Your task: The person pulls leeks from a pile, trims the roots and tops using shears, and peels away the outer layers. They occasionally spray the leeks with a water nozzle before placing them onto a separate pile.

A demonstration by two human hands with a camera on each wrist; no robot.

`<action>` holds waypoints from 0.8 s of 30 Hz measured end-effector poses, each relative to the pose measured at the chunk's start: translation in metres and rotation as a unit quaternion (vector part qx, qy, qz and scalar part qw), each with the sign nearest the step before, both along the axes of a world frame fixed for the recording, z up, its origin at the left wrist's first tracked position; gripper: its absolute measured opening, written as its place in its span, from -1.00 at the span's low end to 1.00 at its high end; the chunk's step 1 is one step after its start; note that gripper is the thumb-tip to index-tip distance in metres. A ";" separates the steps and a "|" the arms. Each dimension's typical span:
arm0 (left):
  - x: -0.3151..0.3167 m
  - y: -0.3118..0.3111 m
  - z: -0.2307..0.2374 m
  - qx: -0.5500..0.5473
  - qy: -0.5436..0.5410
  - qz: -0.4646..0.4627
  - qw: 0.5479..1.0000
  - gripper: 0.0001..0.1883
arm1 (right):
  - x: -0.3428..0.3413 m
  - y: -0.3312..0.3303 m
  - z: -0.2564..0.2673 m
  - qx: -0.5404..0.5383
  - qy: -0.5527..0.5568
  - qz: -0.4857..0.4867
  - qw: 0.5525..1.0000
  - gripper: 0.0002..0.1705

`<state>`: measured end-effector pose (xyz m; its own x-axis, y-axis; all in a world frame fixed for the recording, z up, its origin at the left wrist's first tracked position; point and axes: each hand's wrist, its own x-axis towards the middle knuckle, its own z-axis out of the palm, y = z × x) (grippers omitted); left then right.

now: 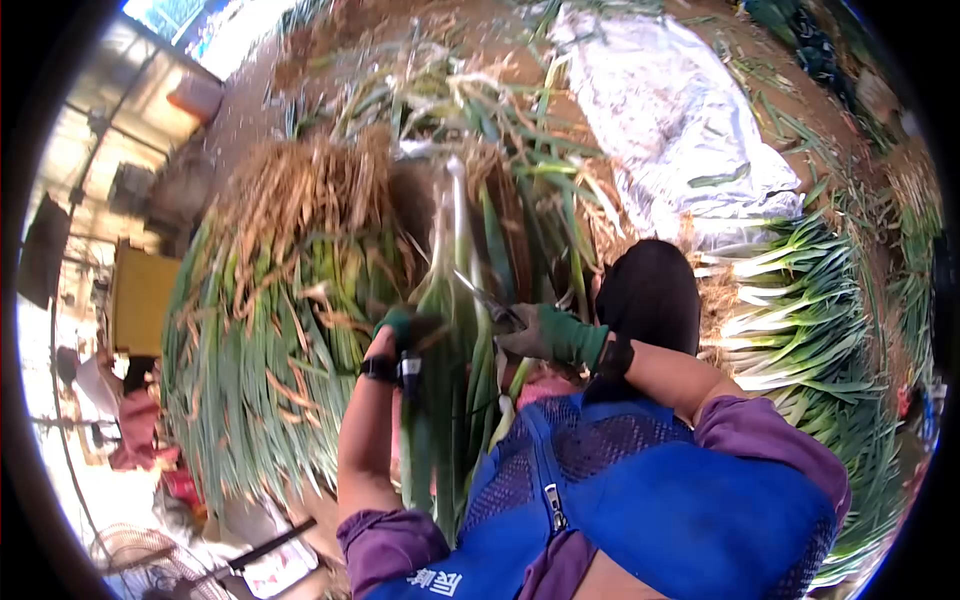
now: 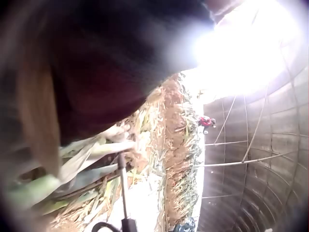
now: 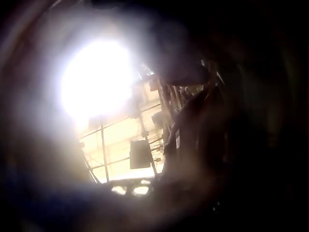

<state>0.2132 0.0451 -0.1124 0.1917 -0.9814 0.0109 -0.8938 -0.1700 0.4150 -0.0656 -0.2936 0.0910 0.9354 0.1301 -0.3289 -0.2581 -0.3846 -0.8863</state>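
Both hands wear green gloves. In the head view the left hand (image 1: 412, 328) grips the leaves of long green onions (image 1: 436, 290), whose white stalks point away from the body. Just to its right, the right hand (image 1: 552, 335) holds a thin metal tool (image 1: 480, 292) that slants across the stalks. Its exact shape cannot be told. In the left wrist view, pale stalks (image 2: 91, 152) lie beside a dark blurred shape that hides most of the hand. The right wrist view is mostly dark, and the hand's work is hidden there.
A thick pile of onions (image 1: 290, 290) with dry roots lies at the left. Several cleaned onions (image 1: 790, 320) lie in a row at the right, below a white sheet (image 1: 680, 120). Loose leaves litter the ground. A dark rounded shape (image 1: 650, 295) stands beside the right wrist.
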 end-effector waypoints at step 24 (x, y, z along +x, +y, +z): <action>-0.076 -0.062 0.073 0.160 0.245 0.281 0.914 -0.80 | 0.010 0.019 0.008 -0.086 0.063 0.032 0.994 -0.44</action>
<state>0.1367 -0.0171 -0.0396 0.5708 -0.6647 -0.4820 -0.3488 -0.7278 0.5905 -0.0558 -0.2749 0.0992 0.8767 0.1196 -0.4659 -0.3332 -0.5474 -0.7676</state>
